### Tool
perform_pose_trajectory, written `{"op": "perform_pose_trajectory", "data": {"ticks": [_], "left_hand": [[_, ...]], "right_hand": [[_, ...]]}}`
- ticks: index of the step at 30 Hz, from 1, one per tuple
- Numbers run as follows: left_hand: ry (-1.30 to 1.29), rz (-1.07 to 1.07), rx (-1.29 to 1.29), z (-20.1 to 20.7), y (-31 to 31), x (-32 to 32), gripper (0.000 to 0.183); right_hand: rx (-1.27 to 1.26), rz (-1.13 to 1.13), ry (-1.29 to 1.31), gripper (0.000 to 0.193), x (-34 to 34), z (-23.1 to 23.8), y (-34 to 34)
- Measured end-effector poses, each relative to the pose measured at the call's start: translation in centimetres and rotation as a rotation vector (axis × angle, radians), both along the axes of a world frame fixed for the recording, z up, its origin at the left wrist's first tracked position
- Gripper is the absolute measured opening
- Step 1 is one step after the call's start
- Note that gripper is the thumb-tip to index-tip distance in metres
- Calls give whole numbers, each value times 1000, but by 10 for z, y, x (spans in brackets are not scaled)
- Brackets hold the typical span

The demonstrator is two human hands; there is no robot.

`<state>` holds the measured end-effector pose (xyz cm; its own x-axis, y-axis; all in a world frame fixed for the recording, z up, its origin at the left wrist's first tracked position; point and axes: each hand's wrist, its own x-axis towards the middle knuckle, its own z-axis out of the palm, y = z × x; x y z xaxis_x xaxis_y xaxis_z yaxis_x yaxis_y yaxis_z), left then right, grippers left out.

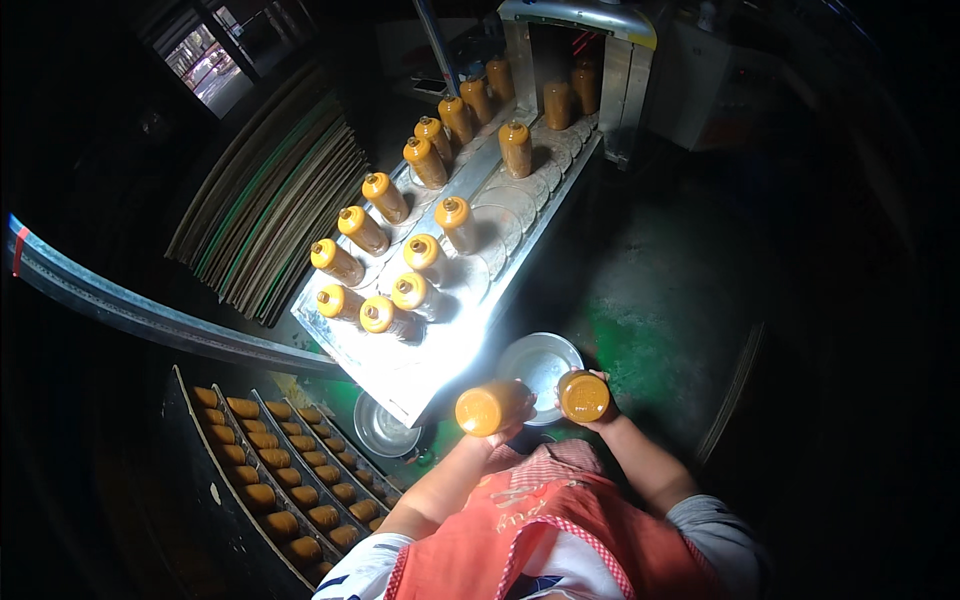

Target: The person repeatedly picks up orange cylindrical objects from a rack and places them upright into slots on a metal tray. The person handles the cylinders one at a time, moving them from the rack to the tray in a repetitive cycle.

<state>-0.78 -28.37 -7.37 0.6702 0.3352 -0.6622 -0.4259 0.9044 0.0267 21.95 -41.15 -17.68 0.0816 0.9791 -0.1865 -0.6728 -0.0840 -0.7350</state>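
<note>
My left hand point(508, 433) is wrapped round an orange-brown bottle point(478, 411), whose flat base faces up toward me. In my right hand point(606, 416) is a second bottle point(584, 398) of the same colour, also base up, with fingers curled about its side. The necks of both are hidden. Just beyond and between my hands sits a round metal basin point(545, 350). Several similar bottles point(455, 222) with small narrow necks stand upright on a conveyor point(508, 215) of overlapping round plates, ahead and to the left.
The conveyor leads back into a metal tunnel housing point(634, 95). At lower left, a slatted rack point(245, 430) holds rows of orange-brown bottles lying down. Another metal basin point(387, 428) rests beneath the conveyor's near corner. Stacked boards point(275, 190) and a metal rail point(170, 318) are at left.
</note>
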Motion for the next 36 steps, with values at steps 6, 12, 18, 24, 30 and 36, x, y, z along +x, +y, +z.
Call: {"op": "perform_pose_trajectory", "data": {"ticks": [6,12,18,24,30,36], "left_hand": [[-221,-131,-131,5,67,24,35],[-564,-244,-154,15,148,20,51],[56,-365,679,42,215,15,59],[8,139,209,149,268,-8,70],[178,381,366,196,286,-21,73],[202,485,491,219,278,-45,76]], "right_hand": [[-508,-176,905,41,25,34,35],[-359,-781,254,43,107,138,157],[-60,-978,-1135,37,187,195,381],[-120,-851,-1490,44,198,158,538],[-290,-705,-1600,43,227,138,594],[389,-570,-1209,45,190,160,528]]}}
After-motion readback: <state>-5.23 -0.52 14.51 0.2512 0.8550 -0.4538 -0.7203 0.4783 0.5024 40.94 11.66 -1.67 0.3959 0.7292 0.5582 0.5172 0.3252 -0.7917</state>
